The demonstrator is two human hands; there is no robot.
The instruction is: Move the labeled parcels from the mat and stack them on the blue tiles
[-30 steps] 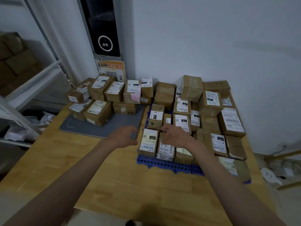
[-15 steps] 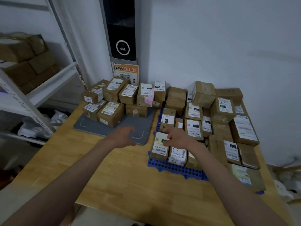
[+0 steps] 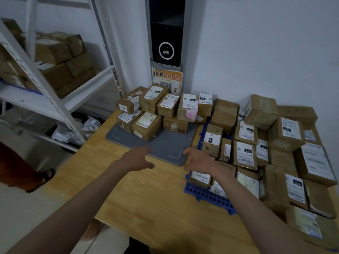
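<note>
The parcels (image 3: 146,125) sat bunched at the far end of the mat (image 3: 165,147), ahead of both hands and a touch to the left of the gap between them. Nearest was a labeled box (image 3: 145,126) at the front of the bunch, label up, its long axis slanting away and to the right. The left hand (image 3: 136,158) hovered over the mat's near edge, fingers spread, holding nothing, and looked the closer of the two. The right hand (image 3: 199,159) hung by the mat's near right corner, fingers also apart and empty, just beside the blue tiles (image 3: 207,196). Those tiles lay right of the right hand, already crowded with stacked parcels. Both hands would probably reach forward and slightly left to that front box. Table (image 3: 146,198) bare beneath the forearms.
</note>
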